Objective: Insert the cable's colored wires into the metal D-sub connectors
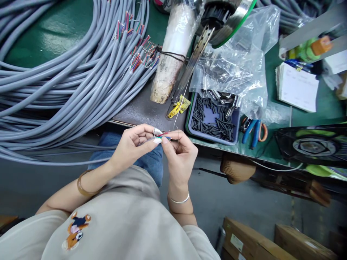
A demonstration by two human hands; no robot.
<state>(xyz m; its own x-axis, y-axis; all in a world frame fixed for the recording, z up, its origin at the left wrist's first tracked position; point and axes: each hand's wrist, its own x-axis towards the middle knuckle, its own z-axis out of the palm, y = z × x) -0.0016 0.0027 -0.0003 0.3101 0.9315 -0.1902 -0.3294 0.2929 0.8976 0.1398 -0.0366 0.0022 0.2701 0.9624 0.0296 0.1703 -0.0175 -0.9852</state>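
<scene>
My left hand (138,141) pinches the end of a grey cable, with white wrapping on the fingertips. From the grip stick out thin coloured wires (164,134), red, green and blue among them. On their other side my right hand (180,148) is closed, thumb against forefinger, on the same wires. A thin silvery strand (181,104) runs from near the right fingers up toward the spool (240,21). Both hands are just in front of the table edge, above my lap. Fingers hide part of the wires.
Many grey cables (81,79) with stripped ends lie at left. A wrapped roll (173,50), a yellow clip tool (176,108) and a purple tray (213,139) of black tubes stand ahead. Pliers (255,133), a paper pad (297,86) and a fan (314,146) are at right; boxes (249,242) below.
</scene>
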